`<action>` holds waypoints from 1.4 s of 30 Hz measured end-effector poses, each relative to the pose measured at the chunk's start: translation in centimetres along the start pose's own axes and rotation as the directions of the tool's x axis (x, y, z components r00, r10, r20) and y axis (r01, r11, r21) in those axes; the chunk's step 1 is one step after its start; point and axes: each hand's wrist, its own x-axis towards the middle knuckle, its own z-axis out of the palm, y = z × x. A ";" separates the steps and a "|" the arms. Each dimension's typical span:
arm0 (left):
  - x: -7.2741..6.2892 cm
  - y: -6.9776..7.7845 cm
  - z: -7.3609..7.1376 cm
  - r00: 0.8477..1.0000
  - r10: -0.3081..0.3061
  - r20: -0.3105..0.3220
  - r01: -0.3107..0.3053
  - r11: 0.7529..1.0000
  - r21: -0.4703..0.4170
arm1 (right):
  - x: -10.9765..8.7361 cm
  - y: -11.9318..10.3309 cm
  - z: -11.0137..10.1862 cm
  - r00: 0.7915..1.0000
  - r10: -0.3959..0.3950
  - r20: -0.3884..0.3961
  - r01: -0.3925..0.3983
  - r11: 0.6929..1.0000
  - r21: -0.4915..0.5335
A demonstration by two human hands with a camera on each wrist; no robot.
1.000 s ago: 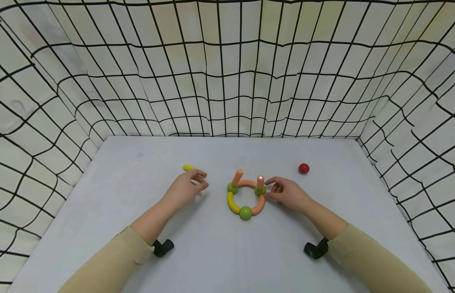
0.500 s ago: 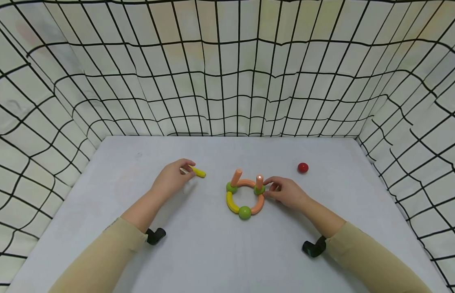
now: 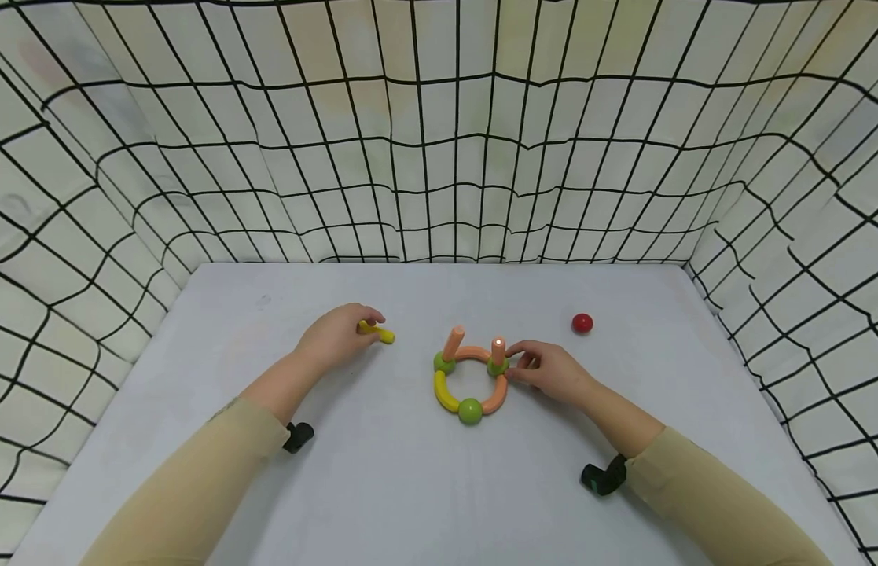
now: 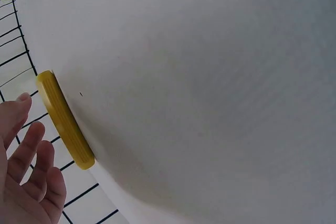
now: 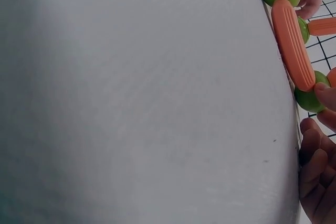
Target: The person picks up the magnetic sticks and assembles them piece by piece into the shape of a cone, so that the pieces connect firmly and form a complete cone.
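A ring of curved salmon and yellow toy rods joined by green balls lies on the white table [image 3: 410, 487]. Two salmon rods, one of them the left rod [image 3: 453, 343], stand up from its back balls. My right hand [image 3: 552, 376] pinches the right-back green ball [image 5: 306, 100] between thumb and finger. To the left, my left hand [image 3: 337, 338] reaches over a loose yellow curved rod [image 4: 65, 121] lying on the table. Its fingers [image 4: 44, 169] are spread beside the rod; a gap shows between them in the left wrist view.
A red ball [image 3: 582, 323] lies at the back right of the table. Black netting [image 3: 439, 165] over white walls encloses the back and both sides. A black wrist camera [image 3: 604, 476] sits on the right arm, another on the left.
My left hand moved left and away along the loose yellow rod, its fingers shifting about it. The rod has turned little. My right hand stays at the ring's green ball.
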 end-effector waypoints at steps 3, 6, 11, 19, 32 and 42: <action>0.4 -0.3 0.2 0.999 0.046 -0.003 -0.045 0.996 0.073 | 0.1 -0.1 0.0 1.000 0.007 0.002 -0.007 1.000 0.002; 0.7 -0.5 0.4 0.997 0.082 -0.001 -0.081 0.988 0.133 | 0.2 -0.1 0.1 1.000 0.005 0.006 -0.005 1.000 -0.002; 0.9 -0.5 0.5 0.995 0.095 0.011 -0.096 0.974 0.205 | 0.5 0.0 0.1 1.000 0.009 0.022 -0.009 1.000 0.001; 0.9 -0.7 0.4 0.991 0.130 0.010 -0.129 0.957 0.261 | 0.6 0.1 0.1 0.999 0.020 0.040 -0.020 1.000 0.002; 0.7 -0.9 0.6 0.988 0.150 0.033 -0.153 0.953 0.260 | 0.6 0.2 0.1 0.999 0.036 0.036 -0.036 0.999 0.001; -0.6 0.6 0.7 0.984 0.176 -0.012 -0.174 0.977 0.125 | 0.5 -0.1 0.0 0.998 0.040 0.045 -0.041 0.999 0.015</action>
